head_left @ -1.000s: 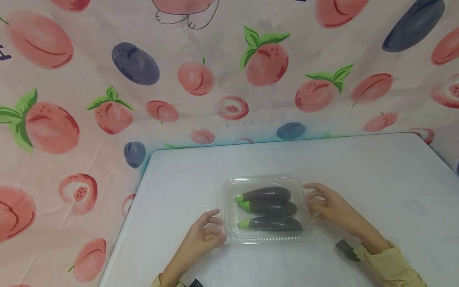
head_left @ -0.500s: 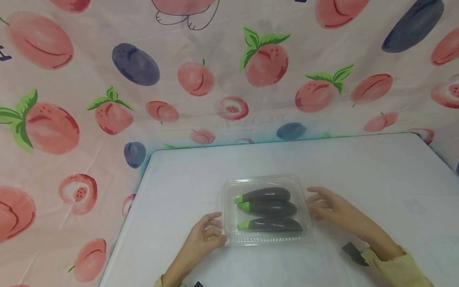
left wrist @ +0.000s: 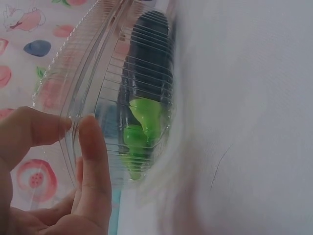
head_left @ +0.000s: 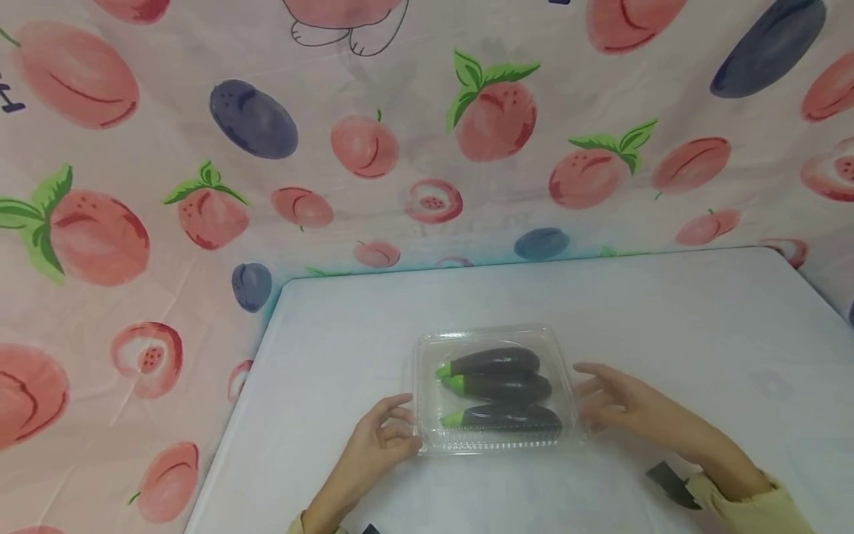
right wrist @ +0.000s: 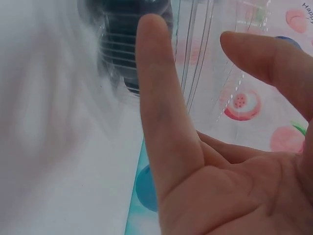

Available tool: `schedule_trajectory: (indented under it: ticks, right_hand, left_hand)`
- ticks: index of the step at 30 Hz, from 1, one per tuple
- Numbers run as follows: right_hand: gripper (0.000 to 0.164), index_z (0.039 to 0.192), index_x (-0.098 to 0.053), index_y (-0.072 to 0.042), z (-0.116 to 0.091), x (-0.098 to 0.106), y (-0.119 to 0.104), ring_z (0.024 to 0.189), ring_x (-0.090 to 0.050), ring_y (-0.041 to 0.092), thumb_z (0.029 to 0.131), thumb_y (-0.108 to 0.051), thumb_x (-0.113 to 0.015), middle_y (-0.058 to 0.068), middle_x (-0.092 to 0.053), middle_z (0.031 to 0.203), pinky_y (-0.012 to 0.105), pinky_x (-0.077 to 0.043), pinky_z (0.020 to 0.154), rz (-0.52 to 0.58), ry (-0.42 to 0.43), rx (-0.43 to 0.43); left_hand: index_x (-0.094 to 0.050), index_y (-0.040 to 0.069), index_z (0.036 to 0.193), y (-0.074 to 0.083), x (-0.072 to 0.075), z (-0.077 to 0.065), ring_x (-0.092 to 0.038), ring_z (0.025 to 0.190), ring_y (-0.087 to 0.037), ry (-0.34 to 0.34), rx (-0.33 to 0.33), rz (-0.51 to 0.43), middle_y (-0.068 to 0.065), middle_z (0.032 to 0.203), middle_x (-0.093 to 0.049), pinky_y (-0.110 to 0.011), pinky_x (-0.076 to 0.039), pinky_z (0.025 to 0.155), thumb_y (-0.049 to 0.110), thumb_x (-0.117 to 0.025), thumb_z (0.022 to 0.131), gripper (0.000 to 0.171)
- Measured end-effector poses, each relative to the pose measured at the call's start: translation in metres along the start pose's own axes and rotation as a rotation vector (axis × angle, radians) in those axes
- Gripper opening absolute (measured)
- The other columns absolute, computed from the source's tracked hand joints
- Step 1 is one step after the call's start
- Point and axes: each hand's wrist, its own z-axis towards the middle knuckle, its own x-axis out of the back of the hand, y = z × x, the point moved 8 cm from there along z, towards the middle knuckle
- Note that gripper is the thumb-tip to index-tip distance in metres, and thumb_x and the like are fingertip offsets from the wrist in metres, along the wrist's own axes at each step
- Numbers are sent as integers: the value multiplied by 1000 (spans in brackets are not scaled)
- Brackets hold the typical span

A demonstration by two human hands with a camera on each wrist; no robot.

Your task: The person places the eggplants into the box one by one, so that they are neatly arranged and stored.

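A clear plastic clamshell box (head_left: 427, 400) lies closed on the table, with ridged side walls. Inside are three dark purple eggplants (head_left: 497, 387), their green caps pointing left. My left hand (head_left: 376, 441) is at the box's left side; in the left wrist view its thumb and index finger (left wrist: 93, 142) pinch the projecting rim of the box. Beside the right edge is my right hand (head_left: 623, 404), thumb and fingers spread apart with nothing between them. In the right wrist view a straight finger (right wrist: 164, 98) overlaps the ridged wall, and the other fingertip stands apart from the rim.
The box rests on a white-covered table (head_left: 700, 334). Behind and to the left hangs a pink cloth (head_left: 387, 74) printed with fruit. A dark strap end (head_left: 674, 486) sticks out by the right sleeve (head_left: 750, 504).
My right hand has drawn back toward me and to the right, away from the box's edge. My left hand has hardly moved, and the box and eggplants stay in place.
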Motion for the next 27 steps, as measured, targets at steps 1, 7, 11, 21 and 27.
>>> schedule_trajectory:
  ticks: [1,7,11,21,27]
  right_hand:
    - [70,151,-24,6,-1,-1,0,98,-65,2,99,-20,-62,26,-56,130,25,-57,80,3,-4,3]
    - [72,153,-20,4,-3,-7,3,100,-63,5,98,-17,-62,24,-54,129,24,-56,80,73,-42,1]
    - [74,154,-16,2,-4,-10,3,98,-64,9,98,-13,-62,24,-51,128,25,-56,79,117,-63,15]
    - [77,154,-11,1,-5,-14,5,98,-66,14,97,-10,-62,27,-46,128,26,-56,80,181,-82,14]
    - [79,154,-10,-1,-5,-16,7,96,-68,20,96,-10,-63,27,-44,129,27,-57,79,200,-79,-11]
  left_hand:
    - [-40,-2,145,0,0,0,-65,90,-13,1,1,0,-12,115,-53,-22,-57,77,0,-71,82,71]
    - [-41,-3,144,-2,1,2,-65,89,-13,11,2,6,-13,116,-53,-22,-57,77,1,-71,81,69]
    - [-43,-3,142,-3,1,3,-65,89,-12,18,2,20,-13,114,-55,-22,-57,78,3,-71,82,67]
    - [-50,-4,137,-4,4,5,-65,90,-16,28,20,79,-12,109,-59,-25,-57,78,9,-72,84,60]
    - [-49,-6,137,-5,2,4,-67,84,-15,7,31,61,-8,102,-60,-26,-57,78,8,-73,83,60]
